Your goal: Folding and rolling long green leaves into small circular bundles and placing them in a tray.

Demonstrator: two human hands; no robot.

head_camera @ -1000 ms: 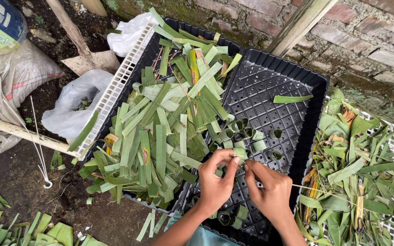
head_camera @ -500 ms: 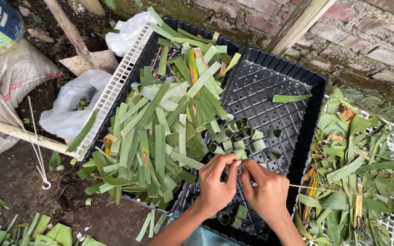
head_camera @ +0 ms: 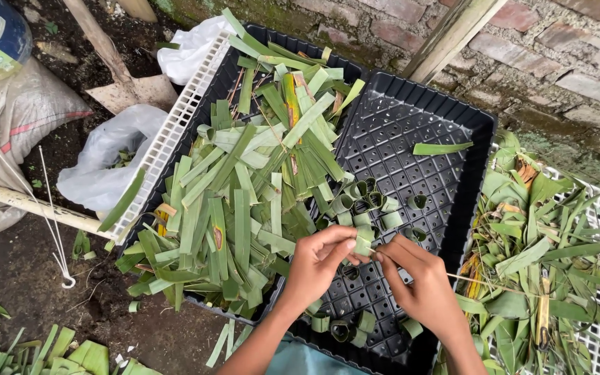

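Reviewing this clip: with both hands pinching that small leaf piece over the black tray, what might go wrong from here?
The left hand and right hand grip the small folded leaf strip only by fingertips, so it may slip or unroll. The thin stick at the right hand looks sharp and might prick a finger. The heaped cut strips overhang the black tray and may slide onto the finished leaf rings.

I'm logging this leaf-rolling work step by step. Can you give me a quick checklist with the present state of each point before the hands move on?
1. Left hand pinching the green leaf strip: ok.
2. Right hand fingertips at that strip: ok.
3. Thin stick in the right hand: ok.
4. Strip fully rolled into a ring: cannot tell.
5. Rolled leaf rings inside the black tray: ok.
6. Pile of cut strips beside the left hand: ok.
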